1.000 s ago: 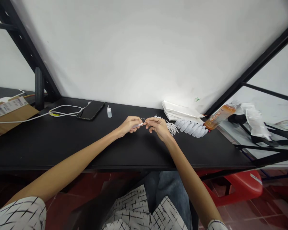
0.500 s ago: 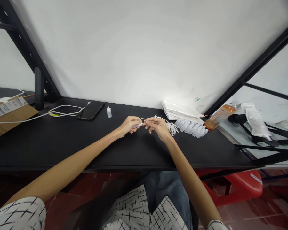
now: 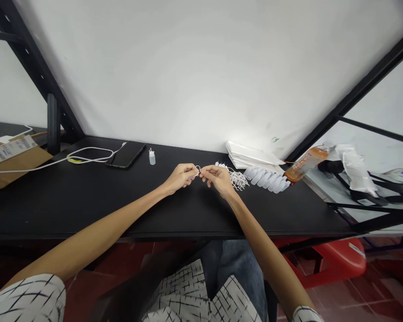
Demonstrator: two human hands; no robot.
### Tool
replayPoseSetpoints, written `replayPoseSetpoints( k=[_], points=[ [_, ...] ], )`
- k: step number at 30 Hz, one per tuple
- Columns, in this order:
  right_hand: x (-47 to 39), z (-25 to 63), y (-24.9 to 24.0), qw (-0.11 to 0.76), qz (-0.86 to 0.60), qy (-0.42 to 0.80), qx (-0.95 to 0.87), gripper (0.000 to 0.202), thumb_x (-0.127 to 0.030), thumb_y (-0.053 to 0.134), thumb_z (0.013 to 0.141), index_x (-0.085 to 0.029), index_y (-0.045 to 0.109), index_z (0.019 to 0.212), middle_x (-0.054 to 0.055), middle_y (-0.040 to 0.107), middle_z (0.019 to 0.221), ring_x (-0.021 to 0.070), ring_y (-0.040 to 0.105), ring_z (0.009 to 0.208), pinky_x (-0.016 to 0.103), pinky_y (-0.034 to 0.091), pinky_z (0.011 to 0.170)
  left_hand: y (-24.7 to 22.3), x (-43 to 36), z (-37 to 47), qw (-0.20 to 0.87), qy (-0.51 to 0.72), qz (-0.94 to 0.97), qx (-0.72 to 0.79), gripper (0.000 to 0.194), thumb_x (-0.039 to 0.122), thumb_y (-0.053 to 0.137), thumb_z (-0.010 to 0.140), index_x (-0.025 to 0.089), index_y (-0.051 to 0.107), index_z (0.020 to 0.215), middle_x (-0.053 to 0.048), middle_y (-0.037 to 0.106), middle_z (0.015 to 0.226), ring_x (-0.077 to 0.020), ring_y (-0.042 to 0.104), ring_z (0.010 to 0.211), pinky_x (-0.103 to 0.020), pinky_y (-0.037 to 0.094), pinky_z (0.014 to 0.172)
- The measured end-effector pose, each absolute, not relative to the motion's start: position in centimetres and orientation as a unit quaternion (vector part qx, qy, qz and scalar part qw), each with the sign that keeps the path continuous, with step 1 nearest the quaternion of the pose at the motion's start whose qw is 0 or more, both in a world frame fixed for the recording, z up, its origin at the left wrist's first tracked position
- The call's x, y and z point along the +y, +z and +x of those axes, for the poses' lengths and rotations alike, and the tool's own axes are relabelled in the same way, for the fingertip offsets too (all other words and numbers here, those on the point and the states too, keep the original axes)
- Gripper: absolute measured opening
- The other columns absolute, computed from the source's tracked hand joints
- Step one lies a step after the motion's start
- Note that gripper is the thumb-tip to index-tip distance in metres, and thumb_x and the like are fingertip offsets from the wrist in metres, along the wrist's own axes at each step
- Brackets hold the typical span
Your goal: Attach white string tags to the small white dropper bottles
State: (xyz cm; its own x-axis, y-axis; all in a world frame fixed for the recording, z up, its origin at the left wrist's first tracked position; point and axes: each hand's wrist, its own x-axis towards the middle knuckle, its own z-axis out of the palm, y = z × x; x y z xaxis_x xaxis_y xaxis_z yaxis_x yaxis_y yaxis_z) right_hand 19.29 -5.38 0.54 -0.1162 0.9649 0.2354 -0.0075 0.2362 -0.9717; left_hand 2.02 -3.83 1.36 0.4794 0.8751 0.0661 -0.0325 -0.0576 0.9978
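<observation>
Close together over the black table, both my hands work on one small white piece. My left hand is closed on a small whitish translucent object, mostly hidden by the fingers; it resembles the small bottles nearby. My right hand pinches a thin white string, which curves in a small loop between the hands. Just right of my right hand lies a pile of white strings, with several small white caps behind it. A small capped bottle stands upright to the left.
Right of the strings lie several translucent bottles, a stack of white sheets and an orange drink bottle. On the left are a phone, a white cable and a brown package. A red stool stands below.
The string loop between my fingers has become smaller and shifted slightly left. My right hand has turned slightly; both hands stay in nearly the same place.
</observation>
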Motion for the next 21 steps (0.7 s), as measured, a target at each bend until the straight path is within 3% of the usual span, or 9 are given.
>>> replayPoseSetpoints(
  k=[21],
  points=[
    [-4.98, 19.25, -0.15, 0.504, -0.42, 0.432, -0.619, 0.032, -0.045, 0.072, 0.073, -0.015, 0.066, 0.079, 0.004, 0.066, 0.071, 0.0103, 0.057, 0.053, 0.019, 0.038, 0.037, 0.71, -3.1, 1.96, 0.453, 0.378, 0.719, 0.368, 0.025, 0.038, 0.057, 0.083, 0.016, 0.056, 0.071, 0.005, 0.045, 0.055, -0.0064, 0.04, 0.046, -0.019, 0.031, 0.045]
  ],
)
